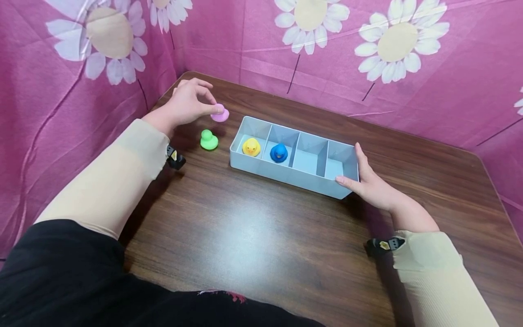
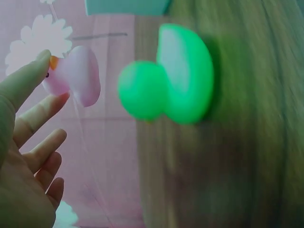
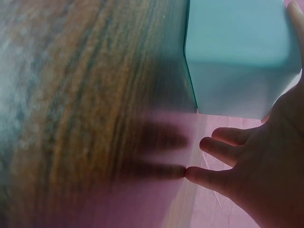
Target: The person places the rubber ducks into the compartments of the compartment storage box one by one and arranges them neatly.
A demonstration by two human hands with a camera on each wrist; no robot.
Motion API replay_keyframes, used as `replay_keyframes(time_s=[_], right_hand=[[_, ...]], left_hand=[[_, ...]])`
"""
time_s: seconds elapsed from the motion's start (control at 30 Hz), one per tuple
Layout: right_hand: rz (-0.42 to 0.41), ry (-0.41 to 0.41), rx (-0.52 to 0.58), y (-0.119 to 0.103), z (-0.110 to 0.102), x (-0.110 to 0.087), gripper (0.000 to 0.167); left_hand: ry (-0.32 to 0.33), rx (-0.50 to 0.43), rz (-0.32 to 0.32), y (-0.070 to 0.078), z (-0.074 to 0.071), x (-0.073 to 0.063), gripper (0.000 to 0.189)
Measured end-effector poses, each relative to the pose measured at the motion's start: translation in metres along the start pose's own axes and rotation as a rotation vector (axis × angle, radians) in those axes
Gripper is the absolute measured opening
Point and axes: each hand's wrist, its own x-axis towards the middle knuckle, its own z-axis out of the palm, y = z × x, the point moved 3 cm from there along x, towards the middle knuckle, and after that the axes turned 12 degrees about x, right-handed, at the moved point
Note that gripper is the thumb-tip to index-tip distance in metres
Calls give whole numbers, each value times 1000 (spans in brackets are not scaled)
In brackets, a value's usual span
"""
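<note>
Left hand [image 1: 189, 102] pinching a pink toy duck [image 1: 221, 116] by its head, a light, level hold serving best; right hand's [image 1: 372, 185] fingers spread wide, steadying the four-compartment tray [image 1: 286, 175].

In the head view, the thumb of the left hand [image 1: 188, 103] covers part of the pink duck [image 1: 220, 116]; the face of the green duck [image 1: 209, 141] cannot be made out. The front wall of the box [image 1: 286, 175] hides the near part of its floor. The left wrist view blurs the green duck; the right wrist view crops the box and right hand [image 3: 268, 159].
</note>
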Motion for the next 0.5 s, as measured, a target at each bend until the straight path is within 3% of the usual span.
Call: replay_keyframes(time_s=[0.5], right_hand=[[8, 0, 0, 0, 0, -1, 103]], left_hand=[[28, 41, 141, 71, -3, 0, 37]])
